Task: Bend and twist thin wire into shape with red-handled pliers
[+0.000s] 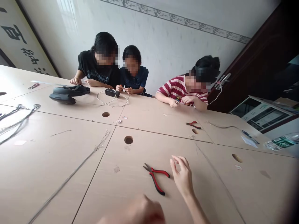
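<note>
My right hand (183,175) is raised over the table, just right of the pliers. Its thumb and curved fingertips come together in a pinch, and anything between them is too small to make out. My left hand (142,211) is at the bottom edge, smeared by motion, so its fingers do not show clearly. Between and beyond my hands lie pliers (156,179) with red and black handles, their jaws slightly apart and pointing up-left. A long bundle of thin wires (77,168) lies to the left, and another faint wire strand (217,174) runs along the right.
Across the table (130,199) sit several people; one in a striped shirt (173,88) handles something small. A second pair of red-handled pliers (193,124), a dark headset (67,93), a black box with white cable (112,92) and a bottle (283,141) lie about. Round holes pierce the tabletop.
</note>
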`<state>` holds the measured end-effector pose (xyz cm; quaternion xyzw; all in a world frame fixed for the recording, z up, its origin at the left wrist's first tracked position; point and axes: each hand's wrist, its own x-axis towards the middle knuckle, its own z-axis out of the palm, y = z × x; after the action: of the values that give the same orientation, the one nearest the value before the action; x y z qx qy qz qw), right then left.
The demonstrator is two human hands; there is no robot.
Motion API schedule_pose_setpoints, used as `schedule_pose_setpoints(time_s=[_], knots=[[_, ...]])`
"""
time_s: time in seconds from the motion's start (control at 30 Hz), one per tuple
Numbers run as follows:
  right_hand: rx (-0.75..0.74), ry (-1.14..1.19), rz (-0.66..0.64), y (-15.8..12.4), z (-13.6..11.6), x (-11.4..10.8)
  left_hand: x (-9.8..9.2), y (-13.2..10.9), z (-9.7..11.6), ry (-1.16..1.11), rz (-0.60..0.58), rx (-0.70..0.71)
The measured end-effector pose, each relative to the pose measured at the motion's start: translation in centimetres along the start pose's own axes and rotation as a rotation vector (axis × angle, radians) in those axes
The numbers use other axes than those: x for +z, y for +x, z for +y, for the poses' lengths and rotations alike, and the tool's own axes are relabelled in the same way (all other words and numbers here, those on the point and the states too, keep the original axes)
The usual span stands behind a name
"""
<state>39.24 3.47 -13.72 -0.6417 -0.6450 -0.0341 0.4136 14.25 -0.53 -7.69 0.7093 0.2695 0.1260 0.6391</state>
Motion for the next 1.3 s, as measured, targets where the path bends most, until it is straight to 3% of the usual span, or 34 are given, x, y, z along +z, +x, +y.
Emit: schedule_pose_setpoints(time_s=[0.03, 0.13, 0.2, 0.27, 0.37, 0.5, 0.63, 0.73, 0.83, 0.97, 1.07, 1.17, 1.3], knots=[[0.005, 0.015, 0.046, -0.9, -0.5, 0.1, -2.3, -1.2, 0.0, 0.036, 0.077, -0.032], [-0.005, 0.053, 0.141, -2.8, -1.1, 0.3, -9.9, -5.9, -1.1, 0.318, 0.637, -0.270], [-0.030, 0.074, 0.188, -3.6, -1.1, 0.3, -14.2, -9.4, -2.6, 0.458, 0.857, -0.424], [-0.049, 0.079, 0.218, -4.0, -1.1, 0.3, -17.3, -12.6, -4.3, 0.550, 0.967, -0.553], [-0.052, 0.080, 0.220, -4.3, -1.1, 0.5, -19.3, -14.8, -6.0, 0.677, 0.961, -0.646], [-0.040, 0.094, 0.228, -4.4, -1.2, 0.5, -18.3, -12.9, -6.4, 0.811, 0.897, -0.633], [-0.021, 0.125, 0.216, -3.2, -2.2, 0.5, -14.9, -9.8, -7.3, 1.010, 0.861, -0.545], [-0.014, 0.184, 0.106, -0.2, -4.7, 1.8, -12.5, -9.1, -8.8, 1.135, 0.852, -0.587], [-0.002, 0.245, -0.094, 4.3, -8.9, 5.3, -11.5, -9.2, -10.0, 1.173, 0.869, -0.604], [0.064, 0.256, -0.398, 9.9, -15.4, 12.5, -11.4, -9.3, -10.3, 1.204, 0.865, -0.618], [0.162, 0.232, -0.595, 12.6, -19.5, 17.8, -11.5, -9.3, -10.2, 1.215, 0.869, -0.617], [0.243, 0.220, -0.713, 13.8, -21.8, 21.5, -11.4, -9.3, -10.1, 1.223, 0.870, -0.608], [0.229, 0.253, -0.754, 14.1, -22.9, 24.2, -11.4, -9.3, -10.3, 1.225, 0.879, -0.603]])
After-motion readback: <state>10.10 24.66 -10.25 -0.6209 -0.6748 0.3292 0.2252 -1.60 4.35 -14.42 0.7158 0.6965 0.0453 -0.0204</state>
